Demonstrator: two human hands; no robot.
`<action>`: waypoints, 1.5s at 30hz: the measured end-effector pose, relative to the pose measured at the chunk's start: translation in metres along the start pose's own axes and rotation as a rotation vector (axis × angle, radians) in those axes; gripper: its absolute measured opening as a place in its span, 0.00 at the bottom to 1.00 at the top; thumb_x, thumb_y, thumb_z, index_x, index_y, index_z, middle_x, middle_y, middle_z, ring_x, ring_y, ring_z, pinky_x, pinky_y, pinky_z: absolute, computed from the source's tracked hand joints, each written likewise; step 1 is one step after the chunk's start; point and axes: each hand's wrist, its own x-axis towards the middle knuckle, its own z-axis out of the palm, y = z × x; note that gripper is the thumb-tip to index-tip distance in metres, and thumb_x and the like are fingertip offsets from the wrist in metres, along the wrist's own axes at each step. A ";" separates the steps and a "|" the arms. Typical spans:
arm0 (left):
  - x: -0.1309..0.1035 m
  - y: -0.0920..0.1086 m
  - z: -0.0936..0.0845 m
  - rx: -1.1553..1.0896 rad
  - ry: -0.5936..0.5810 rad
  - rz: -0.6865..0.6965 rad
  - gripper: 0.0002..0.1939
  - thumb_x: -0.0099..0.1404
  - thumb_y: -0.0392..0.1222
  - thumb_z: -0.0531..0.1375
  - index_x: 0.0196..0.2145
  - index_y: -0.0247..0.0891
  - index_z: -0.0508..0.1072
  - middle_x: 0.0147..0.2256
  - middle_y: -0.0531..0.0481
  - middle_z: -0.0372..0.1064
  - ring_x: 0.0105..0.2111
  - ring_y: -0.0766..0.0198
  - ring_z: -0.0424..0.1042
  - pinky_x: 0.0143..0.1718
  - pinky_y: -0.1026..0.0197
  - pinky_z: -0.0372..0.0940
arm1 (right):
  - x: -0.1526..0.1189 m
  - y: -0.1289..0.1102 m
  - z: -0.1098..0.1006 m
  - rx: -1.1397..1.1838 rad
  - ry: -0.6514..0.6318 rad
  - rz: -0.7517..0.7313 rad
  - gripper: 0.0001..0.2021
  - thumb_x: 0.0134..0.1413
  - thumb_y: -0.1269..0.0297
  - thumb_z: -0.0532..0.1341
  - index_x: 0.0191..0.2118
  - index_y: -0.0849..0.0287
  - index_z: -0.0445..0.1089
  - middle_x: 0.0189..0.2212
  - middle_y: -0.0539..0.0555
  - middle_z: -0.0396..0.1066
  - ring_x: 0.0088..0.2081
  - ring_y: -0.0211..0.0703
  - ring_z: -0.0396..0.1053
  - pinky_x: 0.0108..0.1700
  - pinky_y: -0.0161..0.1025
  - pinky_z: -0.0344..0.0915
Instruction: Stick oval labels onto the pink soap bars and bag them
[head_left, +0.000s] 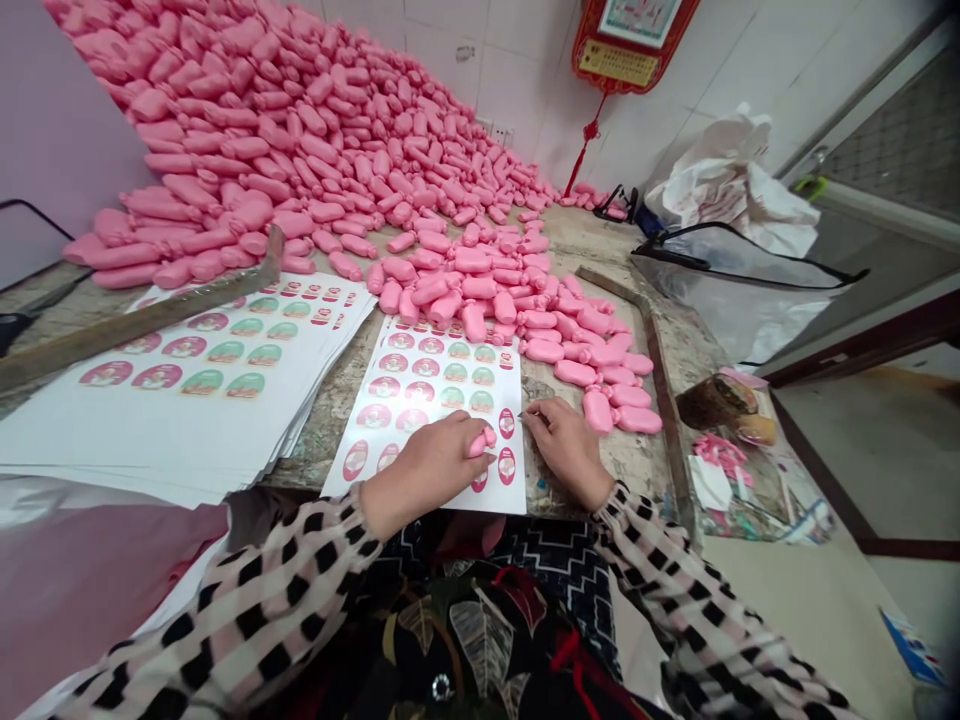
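Note:
My left hand (429,466) is closed around a small pink bottle (482,443); only its neck end shows past the fingers. Under that hand lies a sheet of stickers (360,420) with rows of pink and green labels, its near edge at the table's front. My right hand (568,446) is at the sheet's right edge, thumb and forefinger pinched together beside an oval pink sticker (507,423). A small dark tip shows at those fingers, too small to name.
A great heap of pink bottles (322,130) fills the back left, with more spilling beyond the sheet. A paper stack (172,440) lies left under a wooden strip (135,325). On the right stand a wooden edge strip (660,390), a brown jar (712,402) and a clear bag (750,290).

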 end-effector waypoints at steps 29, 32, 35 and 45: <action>0.029 -0.010 0.006 0.368 -0.384 0.132 0.27 0.55 0.49 0.59 0.54 0.56 0.65 0.64 0.47 0.40 0.46 0.48 0.68 0.43 0.54 0.61 | 0.003 0.004 0.023 0.151 0.055 0.076 0.08 0.54 0.61 0.55 0.33 0.55 0.70 0.33 0.50 0.70 0.35 0.41 0.66 0.38 0.38 0.59; 0.028 -0.008 0.006 0.442 -0.405 0.132 0.28 0.55 0.50 0.58 0.55 0.56 0.63 0.65 0.46 0.38 0.46 0.49 0.68 0.43 0.53 0.61 | 0.010 0.004 0.025 0.147 0.052 0.080 0.08 0.54 0.61 0.55 0.32 0.55 0.70 0.34 0.50 0.70 0.35 0.41 0.66 0.38 0.38 0.59; 0.027 -0.006 0.005 0.470 -0.408 0.141 0.28 0.56 0.51 0.58 0.56 0.56 0.61 0.65 0.46 0.37 0.46 0.50 0.68 0.44 0.53 0.61 | 0.014 0.005 0.023 0.148 0.031 0.074 0.08 0.54 0.62 0.55 0.33 0.55 0.70 0.34 0.50 0.70 0.35 0.41 0.66 0.38 0.38 0.59; 0.030 -0.008 0.001 0.395 -0.454 0.113 0.30 0.53 0.50 0.60 0.55 0.56 0.63 0.65 0.46 0.32 0.47 0.47 0.67 0.43 0.52 0.61 | 0.015 0.010 0.009 0.118 -0.111 0.037 0.10 0.53 0.57 0.56 0.32 0.55 0.70 0.32 0.49 0.71 0.34 0.40 0.66 0.34 0.36 0.57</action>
